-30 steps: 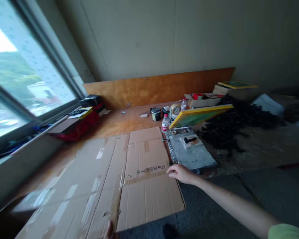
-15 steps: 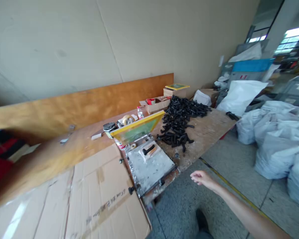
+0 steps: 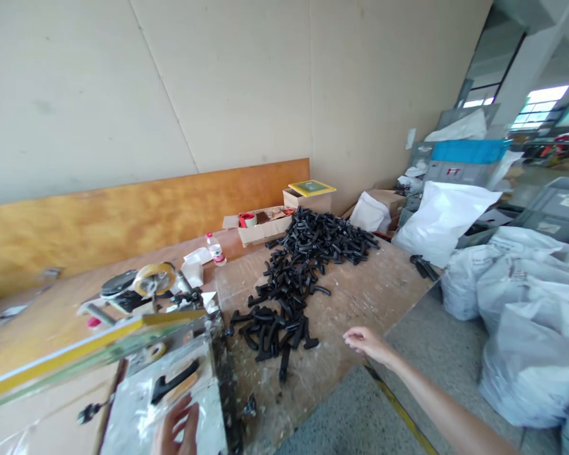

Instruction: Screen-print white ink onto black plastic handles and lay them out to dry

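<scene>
My right hand (image 3: 368, 342) hovers over the front edge of the worn wooden table (image 3: 360, 297), fingers loosely curled and holding nothing, a little right of a big heap of black plastic handles (image 3: 296, 278). My left hand (image 3: 177, 428) lies with fingers spread on the silvery printing plate (image 3: 165, 404) at the bottom left. A single black handle (image 3: 174, 381) sits on an orange jig just above that hand. A yellow-framed screen (image 3: 90, 347) is hinged up over the plate.
A tape roll (image 3: 154, 279), a water bottle (image 3: 215, 249), an open cardboard box (image 3: 260, 226) and a box with a yellow frame (image 3: 310, 193) stand along the back board. White filled sacks (image 3: 526, 297) crowd the floor at right.
The view has swung right from the flattened cardboard to the handle heap. My right hand left the cardboard and moved to the table's front edge; my left hand came onto the plate.
</scene>
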A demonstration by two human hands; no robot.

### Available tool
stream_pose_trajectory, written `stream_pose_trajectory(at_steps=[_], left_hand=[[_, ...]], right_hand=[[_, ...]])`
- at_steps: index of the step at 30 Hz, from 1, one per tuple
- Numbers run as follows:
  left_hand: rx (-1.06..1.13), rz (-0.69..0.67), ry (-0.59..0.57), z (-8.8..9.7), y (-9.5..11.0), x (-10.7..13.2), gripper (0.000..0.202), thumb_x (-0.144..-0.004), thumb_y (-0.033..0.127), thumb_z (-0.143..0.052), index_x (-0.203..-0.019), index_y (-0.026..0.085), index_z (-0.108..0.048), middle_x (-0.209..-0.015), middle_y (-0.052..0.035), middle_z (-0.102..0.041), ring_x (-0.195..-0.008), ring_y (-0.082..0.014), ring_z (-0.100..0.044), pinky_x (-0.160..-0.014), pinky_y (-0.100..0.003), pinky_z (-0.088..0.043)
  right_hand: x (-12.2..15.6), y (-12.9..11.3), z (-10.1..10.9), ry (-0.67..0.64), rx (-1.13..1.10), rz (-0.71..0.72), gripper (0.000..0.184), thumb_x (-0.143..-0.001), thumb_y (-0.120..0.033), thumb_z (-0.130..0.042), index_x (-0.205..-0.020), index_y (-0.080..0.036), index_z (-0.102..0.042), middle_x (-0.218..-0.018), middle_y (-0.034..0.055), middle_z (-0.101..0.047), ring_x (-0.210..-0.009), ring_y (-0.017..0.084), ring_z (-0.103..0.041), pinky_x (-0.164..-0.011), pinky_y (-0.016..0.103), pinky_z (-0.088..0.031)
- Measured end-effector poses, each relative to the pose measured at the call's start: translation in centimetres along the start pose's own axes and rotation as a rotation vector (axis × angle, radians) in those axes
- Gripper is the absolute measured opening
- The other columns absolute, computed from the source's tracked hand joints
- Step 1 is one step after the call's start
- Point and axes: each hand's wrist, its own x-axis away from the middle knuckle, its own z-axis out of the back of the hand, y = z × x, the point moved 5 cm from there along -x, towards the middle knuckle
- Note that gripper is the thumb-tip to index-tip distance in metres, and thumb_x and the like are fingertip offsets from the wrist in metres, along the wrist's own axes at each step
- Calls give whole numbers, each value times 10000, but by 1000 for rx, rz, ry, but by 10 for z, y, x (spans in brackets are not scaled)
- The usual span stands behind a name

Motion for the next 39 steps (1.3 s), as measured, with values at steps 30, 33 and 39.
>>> stream_pose_trajectory(at_steps=[30,33,39], left_hand=[[-315,-65,-285,-662,271,-400,607,-802,623,-503,-1109,126,-670,-1136,-142,-698,-1154,-318,-578,-1016,-395,-381],[-328,-5,-332,-688,257,-424,684,-782,703,-474,-1065,121,-696,-1093,-144,-714,-1102,-330,-608,-1003,-424,-394],[-115,181,-561,-718,242,-434,807,-733,755,-507,-1242,137,-605,-1216,-139,-667,-1106,-288,-616,-948,-382,-469]], right_hand=[[-739,-34,479,270,159,205,462,-824,-517,-543,-1141,-198,-650,-1217,99,-660,-1172,247,-577,-1017,370,-411],[-804,-28,470,300,249,145,516,-857,-577,-485,-1136,-181,-662,-1228,130,-650,-1193,293,-557,-1021,415,-400],[-845,-50,423,142,281,211,442,-854,-596,-497,-1084,-276,-697,-1222,38,-663,-1214,284,-550,-1082,439,-361]])
